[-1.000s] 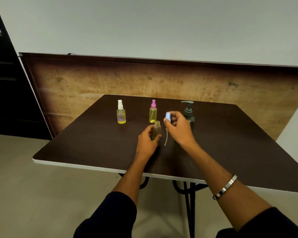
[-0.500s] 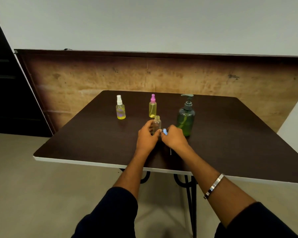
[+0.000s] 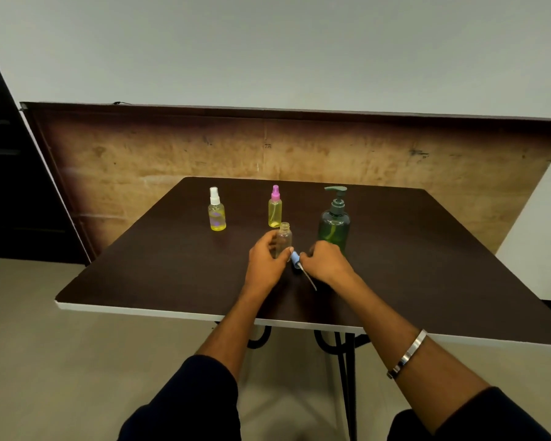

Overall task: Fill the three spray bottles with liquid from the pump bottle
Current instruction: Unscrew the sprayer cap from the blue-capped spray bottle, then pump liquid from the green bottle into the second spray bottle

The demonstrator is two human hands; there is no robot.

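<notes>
A: Left hand grip curls round the uncapped clear bottle, upright on the table. Steadying it, likely.

B: Right hand?

A: Fingers at the blue spray cap, tube trailing on the table; pinching or just touching, cannot tell. Probably parked aside, neck left open.

B: Source?

A: Green pump bottle just behind the right hand. Two capped bottles of yellow liquid farther back.
</notes>
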